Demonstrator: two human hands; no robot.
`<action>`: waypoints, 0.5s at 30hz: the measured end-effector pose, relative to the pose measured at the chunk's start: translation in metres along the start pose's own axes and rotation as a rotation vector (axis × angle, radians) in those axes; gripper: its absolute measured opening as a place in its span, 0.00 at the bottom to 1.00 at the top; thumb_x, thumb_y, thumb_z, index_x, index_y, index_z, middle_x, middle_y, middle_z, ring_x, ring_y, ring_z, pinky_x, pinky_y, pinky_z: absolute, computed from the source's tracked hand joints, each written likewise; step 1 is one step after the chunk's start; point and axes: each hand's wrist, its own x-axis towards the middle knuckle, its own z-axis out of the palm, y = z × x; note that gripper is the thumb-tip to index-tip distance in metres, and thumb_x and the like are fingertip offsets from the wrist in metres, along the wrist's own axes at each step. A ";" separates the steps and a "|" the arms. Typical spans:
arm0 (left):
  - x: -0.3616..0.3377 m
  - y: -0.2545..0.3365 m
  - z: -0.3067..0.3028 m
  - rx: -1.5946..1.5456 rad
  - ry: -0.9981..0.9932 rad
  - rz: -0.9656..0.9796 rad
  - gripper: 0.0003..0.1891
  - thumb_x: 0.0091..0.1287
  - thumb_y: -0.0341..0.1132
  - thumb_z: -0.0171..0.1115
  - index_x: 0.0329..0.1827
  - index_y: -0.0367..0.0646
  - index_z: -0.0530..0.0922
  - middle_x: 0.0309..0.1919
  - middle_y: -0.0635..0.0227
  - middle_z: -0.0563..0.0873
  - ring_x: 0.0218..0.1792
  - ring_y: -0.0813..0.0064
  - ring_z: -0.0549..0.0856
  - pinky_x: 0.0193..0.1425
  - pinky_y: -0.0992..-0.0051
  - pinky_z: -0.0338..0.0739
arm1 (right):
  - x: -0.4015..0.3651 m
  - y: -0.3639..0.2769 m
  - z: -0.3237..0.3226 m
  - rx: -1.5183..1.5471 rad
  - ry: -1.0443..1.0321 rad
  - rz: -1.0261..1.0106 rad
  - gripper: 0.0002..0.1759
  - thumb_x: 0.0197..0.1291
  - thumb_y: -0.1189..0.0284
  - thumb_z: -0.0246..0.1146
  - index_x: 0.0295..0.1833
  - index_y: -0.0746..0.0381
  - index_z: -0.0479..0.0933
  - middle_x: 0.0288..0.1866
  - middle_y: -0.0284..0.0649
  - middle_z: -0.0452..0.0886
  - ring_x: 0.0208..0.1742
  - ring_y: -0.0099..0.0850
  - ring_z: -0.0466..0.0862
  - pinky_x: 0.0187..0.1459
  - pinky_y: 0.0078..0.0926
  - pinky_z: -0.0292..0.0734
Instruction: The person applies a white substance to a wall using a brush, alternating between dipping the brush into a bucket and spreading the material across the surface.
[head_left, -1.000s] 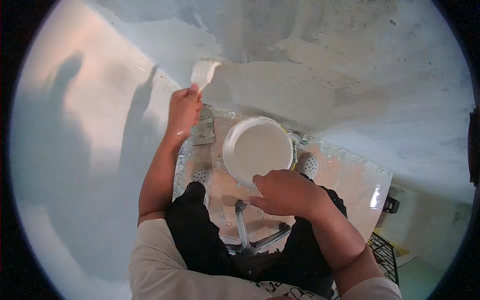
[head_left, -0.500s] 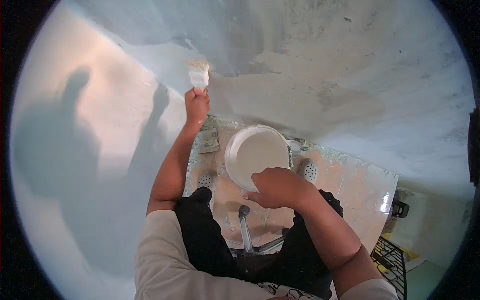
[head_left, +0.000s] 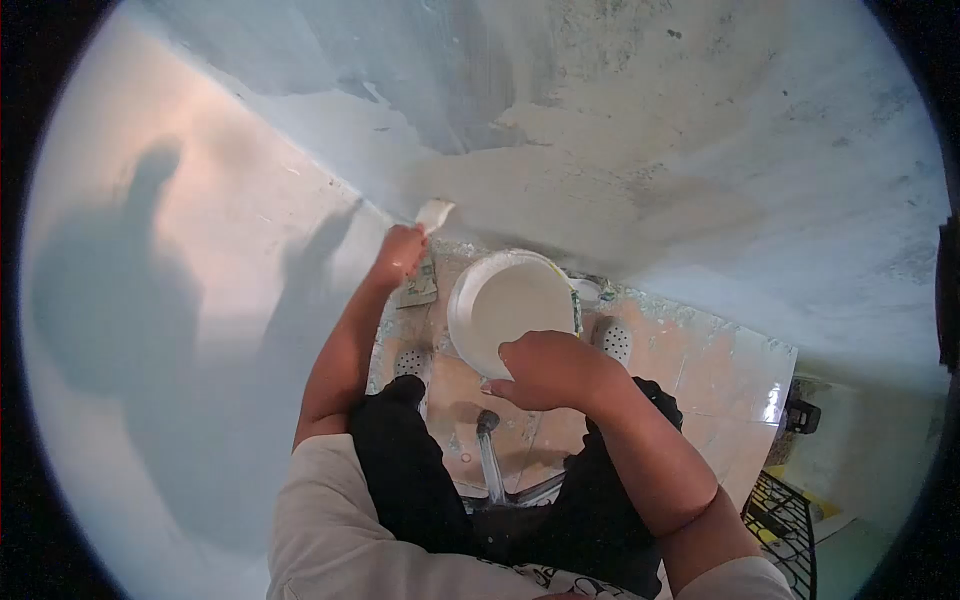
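Note:
My left hand (head_left: 402, 250) is closed around the handle of a paintbrush (head_left: 436, 214). Its pale, coated bristles lie low against the wall (head_left: 620, 150), near the corner and just above the floor. Between my feet stands a white bucket (head_left: 463, 292) with whitish paint (head_left: 520, 310) inside. My right hand (head_left: 555, 372) grips the bucket's near rim, thumb on the outside and the other fingers partly hidden.
A second, smooth wall (head_left: 230, 230) at the left carries my shadow. Perforated shoes (head_left: 613, 341) flank the bucket on the splattered tile floor (head_left: 700, 350). Below me are metal legs (head_left: 490, 460) of a seat. A black metal rack (head_left: 782, 525) stands at lower right.
My left hand has brought the paintbrush down the wall, toward the floor and slightly right. My right hand stays on the bucket's rim.

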 end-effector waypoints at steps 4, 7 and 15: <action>-0.061 0.073 -0.024 -0.077 0.024 0.080 0.19 0.70 0.47 0.49 0.25 0.45 0.73 0.12 0.78 0.67 0.09 0.86 0.63 0.09 0.81 0.53 | -0.001 -0.002 -0.002 -0.019 -0.022 0.005 0.23 0.58 0.55 0.59 0.33 0.68 0.80 0.33 0.53 0.82 0.38 0.48 0.83 0.42 0.43 0.77; -0.099 0.105 -0.042 -0.218 0.063 0.112 0.17 0.70 0.48 0.50 0.26 0.47 0.72 0.11 0.82 0.64 0.09 0.90 0.60 0.09 0.84 0.49 | -0.001 -0.005 -0.004 -0.020 -0.022 -0.015 0.22 0.58 0.55 0.59 0.34 0.67 0.80 0.33 0.53 0.82 0.38 0.48 0.83 0.42 0.42 0.77; -0.082 0.098 -0.015 -0.695 0.227 0.711 0.20 0.70 0.52 0.50 0.35 0.42 0.72 0.15 0.79 0.64 0.13 0.88 0.61 0.13 0.86 0.53 | -0.003 0.001 -0.001 -0.003 0.000 -0.006 0.24 0.58 0.55 0.59 0.36 0.70 0.78 0.30 0.55 0.81 0.36 0.50 0.82 0.42 0.43 0.76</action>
